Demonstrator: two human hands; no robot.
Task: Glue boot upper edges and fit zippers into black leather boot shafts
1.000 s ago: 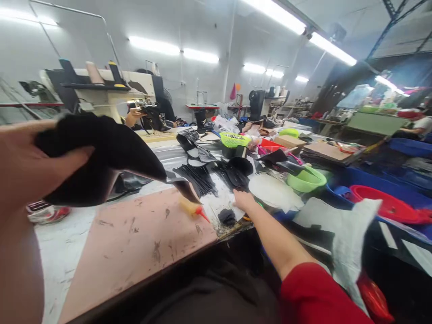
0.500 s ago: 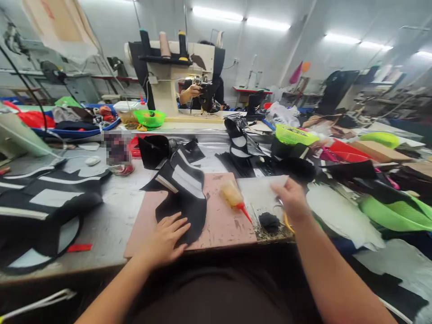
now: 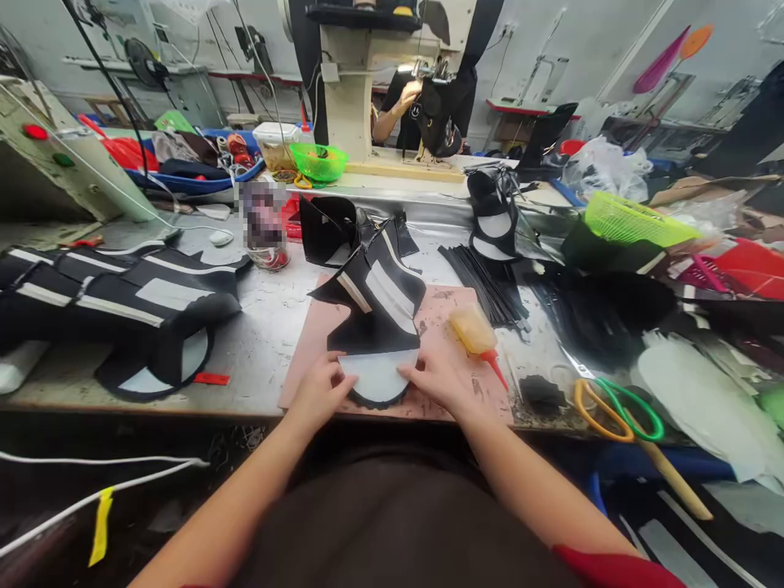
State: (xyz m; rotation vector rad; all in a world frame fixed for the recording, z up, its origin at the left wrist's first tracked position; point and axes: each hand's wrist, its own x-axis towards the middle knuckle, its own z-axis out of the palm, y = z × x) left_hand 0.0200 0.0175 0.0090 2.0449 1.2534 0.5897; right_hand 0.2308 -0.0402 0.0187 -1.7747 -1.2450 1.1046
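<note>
Forearms cross the front edge of the counter [image 3: 260, 347]. Left hand [image 3: 318, 392]: thumb and forefinger slightly parted, touching the left end of a white patch [image 3: 376, 377]. Right hand [image 3: 444, 382]: similar bend, thumb at the patch's right end. Cannot tell whether the fingers pinch or only press.

Patch lies over the near end of a black piece [image 3: 375, 332], straight edge away from the person; a thin black rim shows beyond its curve. Black piece lies on a pink board [image 3: 315, 331], near side along the counter's front edge; bare pink shows on both sides.

Right: glue bottle [image 3: 473, 328] on the board, red tip toward the front edge. Farther right, scissors [image 3: 588, 374], handles overhanging that edge. Left: grey counter surface between board and stacked black pieces [image 3: 116, 294].

Past the board's far right corner, black strips [image 3: 483, 286]. Farthest: green basket [image 3: 318, 167], sewing machine [image 3: 346, 90], a co-worker's hand [image 3: 409, 96].
</note>
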